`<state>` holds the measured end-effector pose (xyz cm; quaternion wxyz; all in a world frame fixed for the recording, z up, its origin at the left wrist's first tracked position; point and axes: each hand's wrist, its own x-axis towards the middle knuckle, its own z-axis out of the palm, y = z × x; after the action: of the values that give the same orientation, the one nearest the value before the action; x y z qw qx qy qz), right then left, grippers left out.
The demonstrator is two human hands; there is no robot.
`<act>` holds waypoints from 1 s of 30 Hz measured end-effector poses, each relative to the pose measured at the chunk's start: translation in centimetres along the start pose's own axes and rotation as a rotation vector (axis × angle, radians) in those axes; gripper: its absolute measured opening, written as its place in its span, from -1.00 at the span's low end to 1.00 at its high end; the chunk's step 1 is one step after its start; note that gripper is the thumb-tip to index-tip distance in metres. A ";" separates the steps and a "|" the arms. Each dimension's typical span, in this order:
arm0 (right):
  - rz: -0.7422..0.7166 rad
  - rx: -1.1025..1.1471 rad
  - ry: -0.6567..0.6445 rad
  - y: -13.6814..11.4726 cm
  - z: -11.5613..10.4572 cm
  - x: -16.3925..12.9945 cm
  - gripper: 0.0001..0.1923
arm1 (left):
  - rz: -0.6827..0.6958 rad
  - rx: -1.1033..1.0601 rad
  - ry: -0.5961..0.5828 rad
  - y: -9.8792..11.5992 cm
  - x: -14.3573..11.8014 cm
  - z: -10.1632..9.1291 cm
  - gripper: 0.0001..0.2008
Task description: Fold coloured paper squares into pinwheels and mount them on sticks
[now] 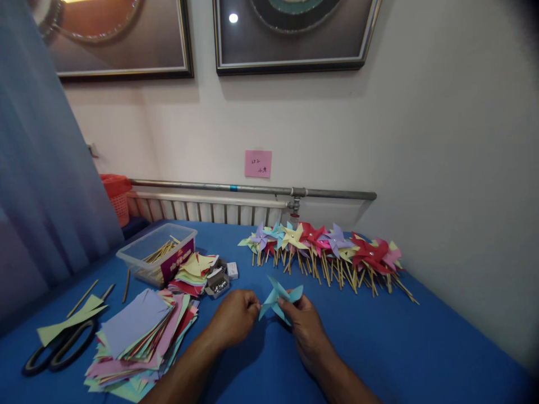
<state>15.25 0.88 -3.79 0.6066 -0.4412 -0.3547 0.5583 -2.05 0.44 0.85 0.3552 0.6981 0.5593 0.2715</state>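
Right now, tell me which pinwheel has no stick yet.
The light blue pinwheel held between the left hand and right hand. The finished pinwheels lying in a row by the wall all have wooden sticks.

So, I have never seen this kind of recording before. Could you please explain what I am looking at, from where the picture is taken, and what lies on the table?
There is no machine here: a person works with two bare hands, and the single picture comes from a camera worn on their head, looking forward and down.

The left hand and the right hand together hold a light blue paper pinwheel just above the blue table.

On the table lie a row of finished pinwheels on sticks by the wall, a stack of coloured paper squares, black scissors with paper strips over them, a clear plastic box of wooden sticks, and a small open box of metal pins. A pink note sticks to the wall above a radiator.
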 end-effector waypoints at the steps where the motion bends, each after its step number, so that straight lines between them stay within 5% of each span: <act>1: 0.000 0.000 0.001 0.0 0.0 0.0 -0.67 | 0.000 -0.006 -0.002 0.0 0.0 0.0 -0.85; 20: -0.008 0.067 -0.036 -0.4 0.4 0.0 -0.61 | -0.003 -0.047 -0.001 0.2 -0.1 0.5 -0.85; 30: -0.018 0.081 -0.023 -0.7 0.1 0.5 -0.64 | -0.095 -0.311 -0.101 -1.4 0.8 2.5 -0.94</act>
<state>15.50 1.35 -3.18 0.6248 -0.4066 -0.3426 0.5718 -0.74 0.86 -1.80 0.4987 0.6204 0.5244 0.3023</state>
